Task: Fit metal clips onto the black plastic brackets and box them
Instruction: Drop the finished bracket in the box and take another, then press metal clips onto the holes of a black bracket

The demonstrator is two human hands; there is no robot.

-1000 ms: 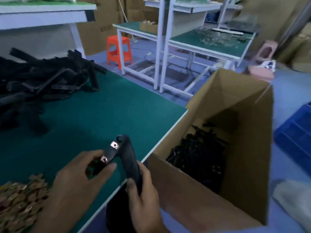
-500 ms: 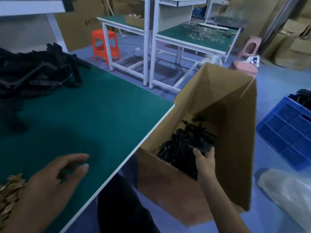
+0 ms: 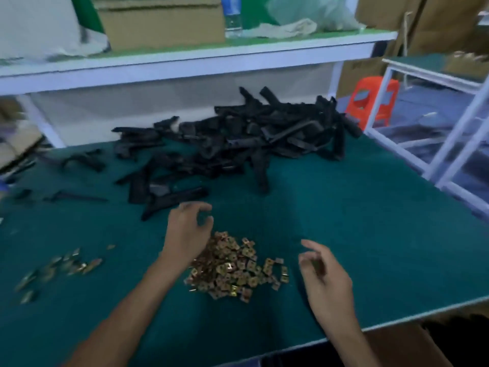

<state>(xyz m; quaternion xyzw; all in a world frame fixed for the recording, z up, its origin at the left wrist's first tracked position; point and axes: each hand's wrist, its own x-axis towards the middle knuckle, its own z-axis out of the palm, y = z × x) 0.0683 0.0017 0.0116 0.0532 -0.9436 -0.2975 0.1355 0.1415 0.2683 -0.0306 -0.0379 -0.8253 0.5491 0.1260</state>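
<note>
Clips (image 3: 232, 266) lie heaped, small, square, brass-gold; brackets (image 3: 238, 139) matte black.

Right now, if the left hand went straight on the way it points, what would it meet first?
Probably the nearest bracket: the left hand points away from the person, past the clip pile, and that bracket lies just beyond it. Depth is unclear; they may already touch.

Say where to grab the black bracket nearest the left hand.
Pinch the bracket at its right end, across its width, from above with the left hand: it lies flat on the mat, and that end pokes free of the heap beside the fingers.
</note>
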